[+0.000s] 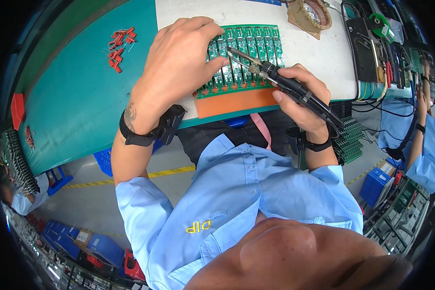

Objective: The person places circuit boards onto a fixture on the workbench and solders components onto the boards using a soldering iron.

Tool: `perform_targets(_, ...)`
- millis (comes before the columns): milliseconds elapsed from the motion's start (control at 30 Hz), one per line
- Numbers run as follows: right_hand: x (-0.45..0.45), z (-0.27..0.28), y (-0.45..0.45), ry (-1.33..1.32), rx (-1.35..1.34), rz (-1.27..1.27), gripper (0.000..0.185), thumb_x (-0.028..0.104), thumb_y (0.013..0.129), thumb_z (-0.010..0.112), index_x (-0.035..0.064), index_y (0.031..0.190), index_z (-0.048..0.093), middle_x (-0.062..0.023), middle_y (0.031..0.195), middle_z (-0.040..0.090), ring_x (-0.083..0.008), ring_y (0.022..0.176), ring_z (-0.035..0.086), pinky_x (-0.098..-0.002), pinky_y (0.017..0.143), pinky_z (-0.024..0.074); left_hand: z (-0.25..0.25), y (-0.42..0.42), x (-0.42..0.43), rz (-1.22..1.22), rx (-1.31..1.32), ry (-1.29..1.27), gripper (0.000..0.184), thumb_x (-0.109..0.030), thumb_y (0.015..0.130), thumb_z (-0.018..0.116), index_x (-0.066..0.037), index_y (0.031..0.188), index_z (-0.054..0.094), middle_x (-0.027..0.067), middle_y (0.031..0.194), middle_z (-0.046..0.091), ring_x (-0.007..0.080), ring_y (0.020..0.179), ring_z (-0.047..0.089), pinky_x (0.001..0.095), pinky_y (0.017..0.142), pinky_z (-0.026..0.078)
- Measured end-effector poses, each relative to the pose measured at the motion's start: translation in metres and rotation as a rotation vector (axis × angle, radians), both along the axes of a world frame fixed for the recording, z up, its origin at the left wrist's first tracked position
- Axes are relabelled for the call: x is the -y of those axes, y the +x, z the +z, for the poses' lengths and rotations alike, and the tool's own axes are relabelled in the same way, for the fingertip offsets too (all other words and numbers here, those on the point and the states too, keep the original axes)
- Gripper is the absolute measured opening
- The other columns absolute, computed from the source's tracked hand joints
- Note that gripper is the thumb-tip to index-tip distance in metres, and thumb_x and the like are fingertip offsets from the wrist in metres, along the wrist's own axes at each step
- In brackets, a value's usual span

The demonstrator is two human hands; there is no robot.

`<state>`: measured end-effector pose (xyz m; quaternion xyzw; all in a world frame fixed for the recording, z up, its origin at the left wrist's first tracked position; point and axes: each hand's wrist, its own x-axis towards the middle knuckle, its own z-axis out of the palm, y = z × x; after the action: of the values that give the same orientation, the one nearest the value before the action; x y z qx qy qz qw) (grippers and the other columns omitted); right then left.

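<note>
A panel of several narrow green circuit boards (250, 58) lies on the white work surface, with an orange strip (234, 102) along its near side. My left hand (181, 58) rests over the panel's left end, thumb and forefinger apart on it; its other fingers are partly hidden. Wrapped in the fingers of my right hand (307, 99) is a black soldering iron (295, 87) with a thin metal feed tube beside its tip. The iron slants to the upper left, and its tip is over the boards, close to my left thumb and forefinger.
Red components with wire leads (118, 47) lie in a heap on the green mat (77, 92). A round tip-cleaning holder (310, 15) stands at the back right, near hand tools and cables. Another person's arm (420, 106) shows at far right.
</note>
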<state>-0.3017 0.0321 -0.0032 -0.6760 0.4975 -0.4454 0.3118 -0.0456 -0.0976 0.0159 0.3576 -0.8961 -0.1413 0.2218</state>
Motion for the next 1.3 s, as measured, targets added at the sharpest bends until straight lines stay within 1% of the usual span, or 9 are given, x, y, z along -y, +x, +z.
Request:
perform_targets(467, -0.008, 0.006, -0.007, -0.078, 0.008, 0.016, 0.043, -0.007, 0.082, 0.077, -0.0062, 0.123, 0.064, -0.0174, 0.096, 0.070, -0.0226, 0.090, 0.069, -0.0319, 0.081, 0.0541, -0.004, 0.000, 0.001, -0.001, 0.007, -0.014, 0.039, -0.023, 0.080, 0.086, -0.002, 0.111, 0.075, 0.0131, 0.116, 0.073, 0.0354, 0.111, 0.067, 0.0460, 0.097, 0.052)
perform_targets(900, -0.003, 0.003, 0.001, -0.026, 0.020, 0.034, 0.042, -0.005, 0.081, 0.078, -0.0070, 0.122, 0.065, -0.0176, 0.096, 0.071, -0.0225, 0.090, 0.069, -0.0326, 0.081, 0.0543, 0.000, 0.003, 0.001, -0.002, -0.016, -0.069, 0.039, -0.022, 0.079, 0.086, -0.004, 0.112, 0.075, 0.0130, 0.114, 0.074, 0.0359, 0.109, 0.068, 0.0459, 0.096, 0.052)
perform_targets(1000, 0.000, 0.000, 0.003, -0.022, 0.032, 0.037, 0.042, -0.006, 0.081, 0.078, -0.0072, 0.121, 0.066, -0.0177, 0.097, 0.071, -0.0223, 0.090, 0.069, -0.0323, 0.081, 0.0543, 0.015, 0.007, 0.003, 0.009, 0.100, 0.077, 0.047, -0.024, 0.079, 0.087, -0.006, 0.120, 0.073, 0.0140, 0.133, 0.070, 0.0361, 0.121, 0.065, 0.0462, 0.101, 0.052)
perform_targets(1133, 0.003, -0.002, 0.005, -0.013, 0.036, 0.035, 0.042, -0.006, 0.081, 0.078, -0.0074, 0.121, 0.066, -0.0176, 0.097, 0.071, -0.0220, 0.090, 0.069, -0.0318, 0.081, 0.0540, 0.012, 0.010, 0.002, 0.034, 0.147, 0.070, 0.048, -0.024, 0.078, 0.088, -0.006, 0.119, 0.074, 0.0137, 0.133, 0.070, 0.0362, 0.121, 0.066, 0.0462, 0.102, 0.053)
perform_targets(1300, 0.008, -0.001, 0.008, -0.048, 0.002, 0.051, 0.041, -0.006, 0.081, 0.077, -0.0075, 0.120, 0.066, -0.0174, 0.098, 0.071, -0.0217, 0.089, 0.069, -0.0313, 0.080, 0.0538, 0.012, 0.010, 0.002, 0.039, 0.141, 0.050, 0.047, -0.024, 0.077, 0.088, -0.006, 0.118, 0.076, 0.0136, 0.134, 0.071, 0.0358, 0.121, 0.066, 0.0459, 0.102, 0.053)
